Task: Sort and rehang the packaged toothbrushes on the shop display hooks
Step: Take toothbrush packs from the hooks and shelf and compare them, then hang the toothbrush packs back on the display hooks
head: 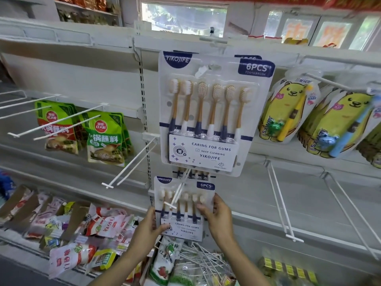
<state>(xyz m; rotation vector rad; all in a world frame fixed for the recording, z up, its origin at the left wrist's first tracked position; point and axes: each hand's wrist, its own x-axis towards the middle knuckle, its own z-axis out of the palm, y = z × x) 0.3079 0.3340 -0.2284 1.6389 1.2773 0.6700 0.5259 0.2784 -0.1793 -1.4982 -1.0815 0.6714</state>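
Note:
A white-and-navy six-piece toothbrush pack (186, 221) sits low in the middle, held between both hands. My left hand (149, 228) grips its lower left edge with the thumb across the front. My right hand (216, 215) grips its right edge, fingers over the front. A white display hook (177, 195) crosses in front of the pack's upper half. Above it, a stack of identical larger-looking packs (208, 112) hangs on a higher hook (203, 70).
Yellow bear children's toothbrush packs (286, 108) hang to the right. Green sauce pouches (105, 139) hang left behind bare white hooks (127, 168). More bare hooks (282, 203) jut out lower right. Snack packets (86, 230) and loose hooks (204, 263) fill the bottom bins.

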